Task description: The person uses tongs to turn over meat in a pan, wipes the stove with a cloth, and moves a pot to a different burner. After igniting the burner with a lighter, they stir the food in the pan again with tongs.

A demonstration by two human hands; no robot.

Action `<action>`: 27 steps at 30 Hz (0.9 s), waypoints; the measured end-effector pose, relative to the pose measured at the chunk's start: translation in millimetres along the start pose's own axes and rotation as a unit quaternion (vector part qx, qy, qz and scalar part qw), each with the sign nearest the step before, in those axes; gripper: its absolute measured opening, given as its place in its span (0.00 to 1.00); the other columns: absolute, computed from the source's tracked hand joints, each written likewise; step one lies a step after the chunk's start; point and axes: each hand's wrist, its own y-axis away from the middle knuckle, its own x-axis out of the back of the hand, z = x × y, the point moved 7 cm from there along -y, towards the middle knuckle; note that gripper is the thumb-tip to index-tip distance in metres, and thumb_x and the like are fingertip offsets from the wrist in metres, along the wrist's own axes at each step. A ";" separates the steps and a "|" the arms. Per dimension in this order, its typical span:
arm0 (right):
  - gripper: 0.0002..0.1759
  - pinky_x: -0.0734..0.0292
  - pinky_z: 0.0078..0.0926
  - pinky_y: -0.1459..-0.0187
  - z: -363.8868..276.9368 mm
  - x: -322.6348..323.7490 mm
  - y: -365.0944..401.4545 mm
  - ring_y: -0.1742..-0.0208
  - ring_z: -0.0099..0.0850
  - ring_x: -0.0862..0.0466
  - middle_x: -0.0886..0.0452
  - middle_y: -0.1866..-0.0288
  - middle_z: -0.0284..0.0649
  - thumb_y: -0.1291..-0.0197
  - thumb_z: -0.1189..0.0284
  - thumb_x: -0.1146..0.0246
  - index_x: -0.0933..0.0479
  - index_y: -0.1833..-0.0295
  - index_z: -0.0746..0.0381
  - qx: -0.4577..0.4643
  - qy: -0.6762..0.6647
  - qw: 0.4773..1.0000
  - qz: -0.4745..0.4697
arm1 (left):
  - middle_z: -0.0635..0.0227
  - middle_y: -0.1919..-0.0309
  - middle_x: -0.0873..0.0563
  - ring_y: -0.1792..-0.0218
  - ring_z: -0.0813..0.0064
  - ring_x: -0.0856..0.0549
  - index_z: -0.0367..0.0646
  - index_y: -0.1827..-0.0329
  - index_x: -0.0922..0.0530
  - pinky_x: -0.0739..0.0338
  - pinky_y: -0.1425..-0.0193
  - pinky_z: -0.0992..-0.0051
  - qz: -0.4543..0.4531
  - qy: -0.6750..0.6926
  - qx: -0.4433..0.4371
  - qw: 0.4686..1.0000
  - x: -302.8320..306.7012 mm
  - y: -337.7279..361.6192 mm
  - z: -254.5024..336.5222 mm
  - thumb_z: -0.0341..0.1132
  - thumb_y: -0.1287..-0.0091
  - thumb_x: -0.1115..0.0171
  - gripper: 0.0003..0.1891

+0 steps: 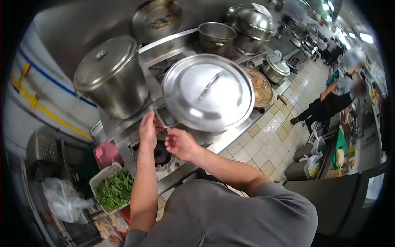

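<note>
Subject: large metal pot [205, 136] on the stove [236, 132], directly in front of the person. Lid [189, 101] rests on top and hides most of the pot; its strap handle [210, 86] faces up.

Left hand [148, 131]: at the pot's side handle [173, 125], the loop projecting toward the person. Thumb side uppermost, fingers close together and bent toward the loop. Contact appears likely at its outer side; cannot tell whether the fingers close on the metal.

Right hand [183, 145]: just beside the near corner of the same loop, below the lid's rim. Fingers loosely curled, slightly apart at the tips; cannot tell whether they touch the loop.

Surroundings: burner [161, 153] below the two hands, partly hidden by them. Tall covered pot [117, 92] stands to the left of the subject pot. Open pot [217, 42] at the back of the stove; round pan [260, 85] with brown contents to the right, partly covered by the lid. Leafy greens [115, 189] in a pale basket [97, 178] at lower left, near the left forearm; tied plastic bag [66, 201] beyond it. Another person [329, 105] in dark trousers is across the tiled floor [263, 138], well apart.
</note>
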 end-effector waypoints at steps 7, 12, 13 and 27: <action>0.15 0.29 0.23 0.72 6.7 31.2 -38.3 0.74 0.25 0.22 0.23 0.74 0.29 0.30 0.58 0.36 0.27 0.68 0.52 0.004 -0.081 0.997 0.005 | 0.78 0.79 0.29 0.79 0.83 0.30 0.47 0.66 0.27 0.37 0.76 0.77 0.036 -0.141 -0.031 0.989 -22.0 -35.7 -7.4 0.41 0.23 0.48 0.12; 0.10 0.28 0.25 0.68 -0.8 9.6 -31.2 0.71 0.25 0.22 0.20 0.68 0.30 0.26 0.59 0.41 0.24 0.56 0.53 -0.013 -0.170 0.983 -0.074 | 0.77 0.80 0.29 0.79 0.82 0.30 0.47 0.68 0.27 0.37 0.75 0.78 0.049 -0.143 -0.067 0.986 -25.3 -33.6 -5.6 0.40 0.23 0.48 0.13; 0.10 0.28 0.25 0.68 -1.4 10.6 -32.9 0.71 0.25 0.22 0.20 0.68 0.30 0.26 0.59 0.41 0.24 0.56 0.53 -0.012 -0.173 0.982 -0.073 | 0.77 0.80 0.29 0.79 0.82 0.30 0.47 0.68 0.27 0.37 0.75 0.78 0.047 -0.146 -0.065 0.986 -22.0 -35.8 -9.6 0.40 0.23 0.48 0.13; 0.11 0.26 0.30 0.57 -9.7 0.5 -22.8 0.56 0.27 0.20 0.19 0.54 0.33 0.28 0.62 0.39 0.23 0.47 0.55 -0.027 -0.139 0.983 -0.114 | 0.72 0.75 0.21 0.75 0.77 0.21 0.47 0.64 0.24 0.27 0.72 0.75 -0.025 0.098 0.096 0.990 -11.6 -25.7 -14.7 0.43 0.25 0.40 0.11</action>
